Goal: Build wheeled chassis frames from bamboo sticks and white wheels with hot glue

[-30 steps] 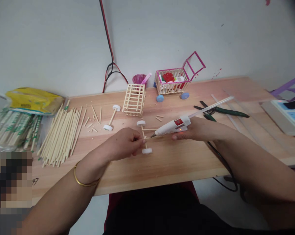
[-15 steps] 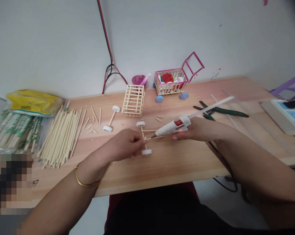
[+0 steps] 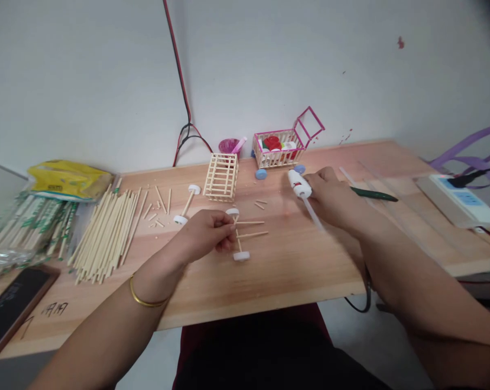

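Observation:
My left hand (image 3: pixel 212 232) pinches a wooden stick axle (image 3: pixel 239 242) with a white wheel (image 3: pixel 241 256) on each end. Two thin sticks (image 3: pixel 253 234) stick out from that axle to the right, side by side. Farther right, my right hand (image 3: pixel 330 192) is wrapped round a white hot glue gun (image 3: pixel 300 184), whose clear glue stick (image 3: pixel 313 214) points back toward me. A slatted stick basket (image 3: pixel 221 177) stands behind my left hand. Another axle with two white wheels (image 3: pixel 187 205) lies left of it.
A finished-looking cart (image 3: pixel 278 149) with purple trim stands by the wall, beside a purple cup (image 3: pixel 229 145). Loose sticks (image 3: pixel 107 235), a yellow packet (image 3: pixel 68 180) and a phone (image 3: pixel 17 306) lie left. Green-handled pliers (image 3: pixel 374 194) and a power strip (image 3: pixel 464 200) are right.
My right hand has drawn the glue gun away from the axle, rightward and back, and turned it. My left hand still holds the axle. The view has shifted slightly.

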`<action>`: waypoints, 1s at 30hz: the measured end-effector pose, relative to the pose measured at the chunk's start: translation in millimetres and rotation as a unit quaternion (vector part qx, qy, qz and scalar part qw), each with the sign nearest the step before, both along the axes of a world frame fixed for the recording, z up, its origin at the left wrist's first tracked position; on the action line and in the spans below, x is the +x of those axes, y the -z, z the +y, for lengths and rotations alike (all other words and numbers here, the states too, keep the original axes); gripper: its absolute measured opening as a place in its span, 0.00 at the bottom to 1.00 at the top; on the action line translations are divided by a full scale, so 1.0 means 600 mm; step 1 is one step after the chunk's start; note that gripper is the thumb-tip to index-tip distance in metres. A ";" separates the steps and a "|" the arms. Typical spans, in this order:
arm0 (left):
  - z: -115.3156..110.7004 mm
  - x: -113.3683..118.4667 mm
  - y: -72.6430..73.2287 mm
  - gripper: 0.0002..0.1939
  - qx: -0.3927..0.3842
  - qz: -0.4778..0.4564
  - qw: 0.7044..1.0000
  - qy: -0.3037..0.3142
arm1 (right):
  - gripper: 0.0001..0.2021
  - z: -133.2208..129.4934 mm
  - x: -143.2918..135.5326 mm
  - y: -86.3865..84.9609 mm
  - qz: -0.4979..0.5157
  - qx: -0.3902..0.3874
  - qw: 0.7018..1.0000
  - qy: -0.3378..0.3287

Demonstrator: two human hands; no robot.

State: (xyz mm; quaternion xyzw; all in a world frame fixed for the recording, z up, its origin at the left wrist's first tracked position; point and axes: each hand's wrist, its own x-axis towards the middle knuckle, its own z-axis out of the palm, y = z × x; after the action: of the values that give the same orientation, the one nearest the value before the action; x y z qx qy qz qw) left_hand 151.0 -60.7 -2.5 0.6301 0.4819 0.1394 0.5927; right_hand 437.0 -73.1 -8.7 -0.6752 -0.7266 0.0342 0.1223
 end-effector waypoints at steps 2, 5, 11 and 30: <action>0.001 0.001 -0.001 0.05 -0.033 -0.046 0.998 -0.037 | 0.16 0.005 -0.004 0.014 -0.086 -0.001 0.996 0.039; -0.001 0.002 -0.002 0.05 -0.070 -0.101 0.990 -0.076 | 0.17 0.010 -0.011 0.031 -0.098 -0.007 0.994 0.053; -0.002 0.003 0.011 0.08 -0.043 -0.133 0.985 -0.102 | 0.23 0.004 -0.014 0.028 0.032 -0.074 0.996 -0.040; -0.021 0.015 0.014 0.10 0.038 -0.190 0.975 -0.111 | 0.11 -0.014 -0.172 -0.038 0.406 -0.122 0.892 -0.157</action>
State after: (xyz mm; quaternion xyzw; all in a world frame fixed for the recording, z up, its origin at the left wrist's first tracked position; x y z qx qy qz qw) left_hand 160.3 -73.3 -11.1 0.5571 0.4221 0.3396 0.6294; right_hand 333.9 -81.7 14.4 -0.4890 -0.7006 0.4125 0.3160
